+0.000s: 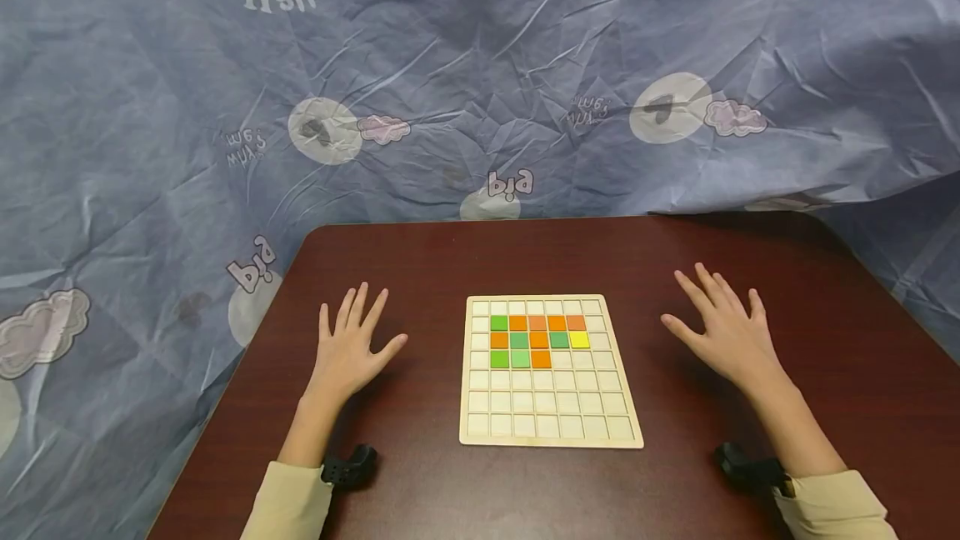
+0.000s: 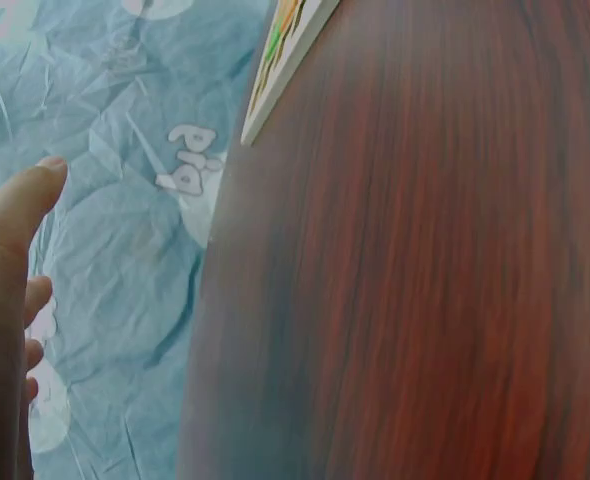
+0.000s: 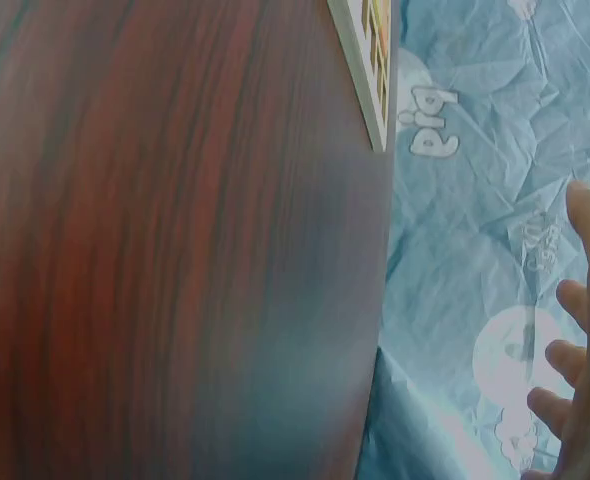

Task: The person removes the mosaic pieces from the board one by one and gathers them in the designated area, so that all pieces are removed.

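Observation:
Between the two hands, a pale wooden grid board lies flat on the dark table. Coloured square tiles in green, orange, salmon and yellow fill several cells in its upper part, the yellow tile being rightmost in its row. To the left of the board, my left hand has its fingers spread and holds nothing. On the other side, my right hand is likewise spread, apart from the board. Each wrist view catches its own hand at the side, the left hand and the right hand, along with a corner of the board.
The reddish-brown wooden table has rounded far corners. A wrinkled blue-grey printed cloth hangs behind it and down its left side. Dark wrist cameras are strapped below both hands, next to beige sleeves.

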Tool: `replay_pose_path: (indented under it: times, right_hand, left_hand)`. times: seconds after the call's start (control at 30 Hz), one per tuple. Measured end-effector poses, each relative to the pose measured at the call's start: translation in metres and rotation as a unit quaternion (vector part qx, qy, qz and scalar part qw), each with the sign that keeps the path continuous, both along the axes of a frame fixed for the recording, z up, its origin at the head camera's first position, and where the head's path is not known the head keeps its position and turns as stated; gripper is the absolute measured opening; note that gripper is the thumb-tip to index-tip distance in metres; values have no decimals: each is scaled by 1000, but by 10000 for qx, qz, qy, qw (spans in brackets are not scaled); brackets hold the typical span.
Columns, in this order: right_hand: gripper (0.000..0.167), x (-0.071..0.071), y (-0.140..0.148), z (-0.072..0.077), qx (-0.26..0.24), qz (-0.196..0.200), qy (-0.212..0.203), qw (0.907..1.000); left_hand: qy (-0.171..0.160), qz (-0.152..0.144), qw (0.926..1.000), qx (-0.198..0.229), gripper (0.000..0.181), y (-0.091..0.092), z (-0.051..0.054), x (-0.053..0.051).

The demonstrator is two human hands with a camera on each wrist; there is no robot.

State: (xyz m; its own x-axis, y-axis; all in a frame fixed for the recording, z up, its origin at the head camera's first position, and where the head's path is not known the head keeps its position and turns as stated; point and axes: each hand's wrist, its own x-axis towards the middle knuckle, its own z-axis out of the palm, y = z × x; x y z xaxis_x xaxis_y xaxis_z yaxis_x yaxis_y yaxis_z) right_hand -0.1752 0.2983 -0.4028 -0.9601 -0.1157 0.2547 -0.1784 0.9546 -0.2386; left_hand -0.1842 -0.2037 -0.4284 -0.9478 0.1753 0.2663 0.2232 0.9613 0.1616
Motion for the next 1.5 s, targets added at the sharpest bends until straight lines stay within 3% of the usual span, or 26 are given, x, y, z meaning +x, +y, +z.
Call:
replay_pose_path:
  times: [0.57,0.97,1.2,1.5]
  right_hand:
    - [47,-7,-51,-16,-689,332,776,9940]
    - [41,-14,-82,-26,-1255,485,766,9879]
    - [39,-17,-93,-30,-1525,566,554,9851]
    - [40,-19,-96,-39,-2007,546,164,9780]
  left_hand:
    - [35,-268,9992,286,74,52,-11,1]
    - [31,-510,9969,604,73,81,-21,4]
    - [-41,-638,9960,628,71,94,-27,7]
    - [-419,-879,9908,936,72,103,-36,14]
